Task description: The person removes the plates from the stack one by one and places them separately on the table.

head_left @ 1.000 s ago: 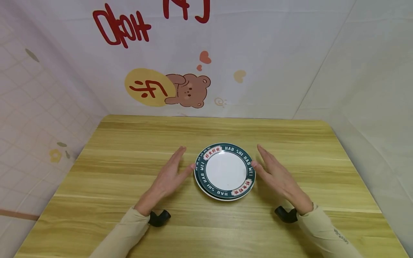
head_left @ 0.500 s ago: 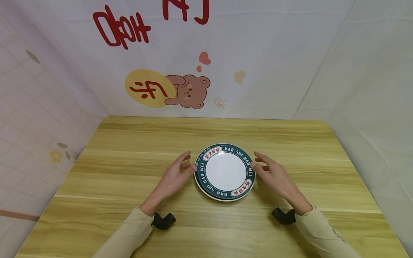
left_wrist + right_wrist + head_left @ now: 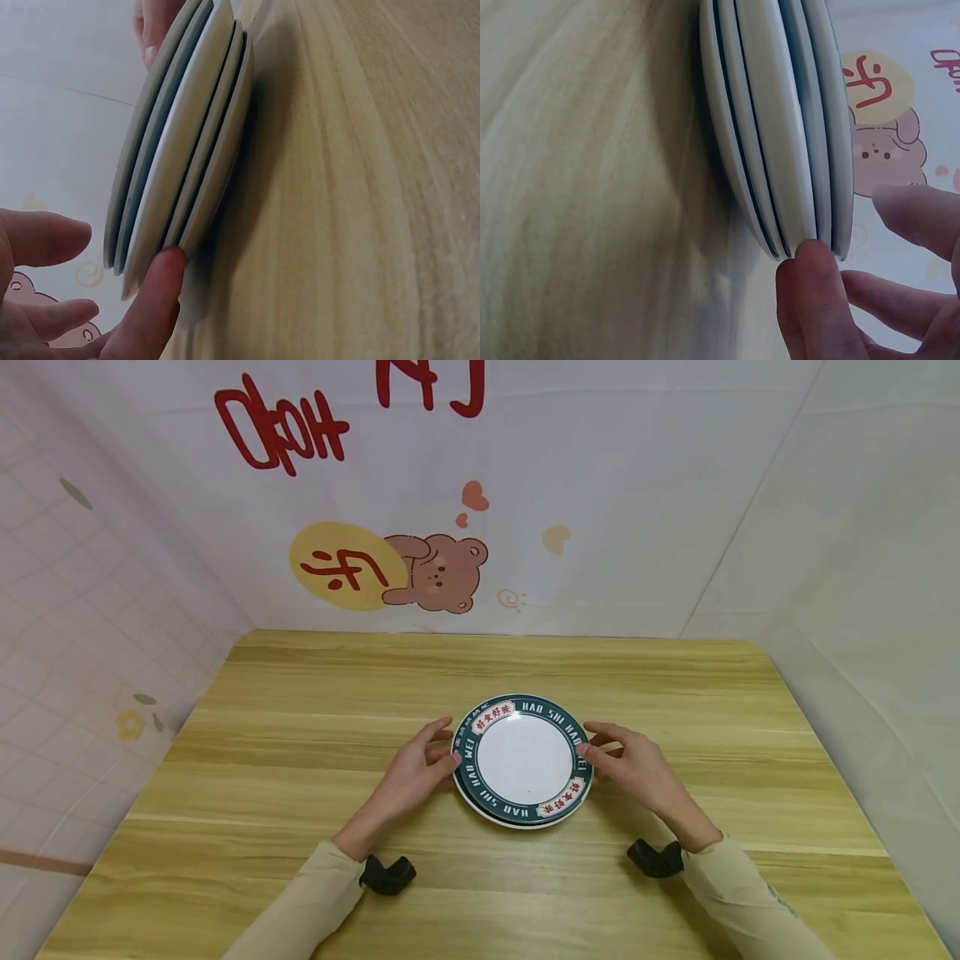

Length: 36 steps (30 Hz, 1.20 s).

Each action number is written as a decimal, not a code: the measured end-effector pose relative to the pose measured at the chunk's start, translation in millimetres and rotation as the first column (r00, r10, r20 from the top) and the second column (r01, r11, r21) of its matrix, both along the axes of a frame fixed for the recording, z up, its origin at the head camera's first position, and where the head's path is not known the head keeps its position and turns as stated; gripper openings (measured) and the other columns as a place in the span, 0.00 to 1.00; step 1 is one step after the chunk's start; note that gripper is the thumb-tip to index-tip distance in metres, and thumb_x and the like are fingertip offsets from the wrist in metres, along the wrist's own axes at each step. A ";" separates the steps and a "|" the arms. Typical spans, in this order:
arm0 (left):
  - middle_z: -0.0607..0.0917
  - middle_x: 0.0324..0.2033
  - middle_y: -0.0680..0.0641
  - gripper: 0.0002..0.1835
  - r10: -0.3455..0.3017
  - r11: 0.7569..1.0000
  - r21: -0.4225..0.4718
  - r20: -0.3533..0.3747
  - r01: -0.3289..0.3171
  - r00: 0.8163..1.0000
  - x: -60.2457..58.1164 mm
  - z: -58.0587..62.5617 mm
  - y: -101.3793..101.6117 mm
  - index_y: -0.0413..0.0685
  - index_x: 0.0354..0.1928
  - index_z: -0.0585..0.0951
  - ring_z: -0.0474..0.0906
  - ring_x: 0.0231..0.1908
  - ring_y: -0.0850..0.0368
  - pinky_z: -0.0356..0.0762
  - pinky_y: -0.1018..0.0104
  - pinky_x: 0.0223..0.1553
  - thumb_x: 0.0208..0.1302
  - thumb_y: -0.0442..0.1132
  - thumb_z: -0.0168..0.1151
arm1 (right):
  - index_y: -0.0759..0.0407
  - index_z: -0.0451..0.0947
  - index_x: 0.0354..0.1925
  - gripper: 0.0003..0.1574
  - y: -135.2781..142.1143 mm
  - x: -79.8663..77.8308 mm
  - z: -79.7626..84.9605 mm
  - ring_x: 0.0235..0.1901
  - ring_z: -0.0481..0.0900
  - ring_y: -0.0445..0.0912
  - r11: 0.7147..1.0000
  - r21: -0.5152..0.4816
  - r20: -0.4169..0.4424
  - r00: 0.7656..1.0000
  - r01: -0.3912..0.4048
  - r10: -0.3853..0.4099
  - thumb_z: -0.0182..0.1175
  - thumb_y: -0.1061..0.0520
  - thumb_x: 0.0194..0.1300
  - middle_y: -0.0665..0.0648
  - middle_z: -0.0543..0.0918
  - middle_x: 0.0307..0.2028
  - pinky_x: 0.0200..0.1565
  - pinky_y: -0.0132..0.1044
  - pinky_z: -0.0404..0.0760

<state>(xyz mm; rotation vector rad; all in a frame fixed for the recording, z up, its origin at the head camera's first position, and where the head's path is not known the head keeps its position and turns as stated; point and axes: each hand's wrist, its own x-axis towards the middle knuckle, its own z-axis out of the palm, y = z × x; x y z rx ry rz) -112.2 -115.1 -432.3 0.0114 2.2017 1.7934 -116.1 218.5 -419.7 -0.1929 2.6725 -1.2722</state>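
Note:
A stack of several plates (image 3: 525, 758) stands on the wooden table, the top one white with a dark green lettered rim. The left wrist view shows the stack edge-on (image 3: 176, 150), the plates' rims close together. My left hand (image 3: 408, 777) is at the stack's left side; a fingertip (image 3: 166, 266) touches the lower rims, while the thumb stands apart from the top plate. On the opposite side is my right hand (image 3: 641, 772), one fingertip (image 3: 815, 259) against the plates' edges and its thumb also apart from them. The fingers of both hands are slightly bent.
The wooden table (image 3: 315, 693) extends around the stack on all sides. White cloth with a printed bear (image 3: 442, 575) hangs behind it, and more cloth (image 3: 862, 610) stands at both sides. A black bent piece sits at the left wrist (image 3: 387, 875) and another at the right wrist (image 3: 656, 858).
Both hands have moved inward to the stack's sides, and their fingers have bent from nearly straight. The plates have stayed in place.

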 end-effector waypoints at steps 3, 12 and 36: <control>0.71 0.69 0.36 0.34 -0.004 1.000 0.004 0.005 0.004 1.000 0.0 -2.3 0.3 0.44 0.79 0.62 0.80 0.59 0.42 0.87 0.59 0.44 0.74 0.30 0.59 | 0.65 0.75 0.68 0.33 0.2 -1.1 -0.7 0.44 0.88 0.54 1.000 0.000 0.011 1.000 0.006 -0.006 0.64 0.48 0.74 0.64 0.83 0.50 0.43 0.42 0.87; 0.72 0.68 0.35 0.29 -0.037 0.998 0.050 0.010 0.036 0.999 0.0 -6.9 -0.8 0.43 0.75 0.67 0.81 0.56 0.44 0.86 0.58 0.46 0.75 0.29 0.57 | 0.67 0.78 0.63 0.30 -0.6 -4.7 -3.4 0.47 0.87 0.58 1.000 -0.005 0.017 1.000 0.020 -0.020 0.68 0.51 0.70 0.63 0.84 0.47 0.40 0.41 0.88; 0.70 0.71 0.38 0.28 -0.096 0.992 0.077 0.008 0.095 0.995 2.8 -13.7 -5.5 0.52 0.77 0.69 0.82 0.57 0.47 0.85 0.58 0.50 0.78 0.33 0.55 | 0.66 0.77 0.65 0.29 -1.8 -4.5 -4.8 0.45 0.86 0.57 0.999 -0.040 0.039 0.999 0.026 -0.024 0.67 0.57 0.70 0.64 0.82 0.47 0.42 0.43 0.87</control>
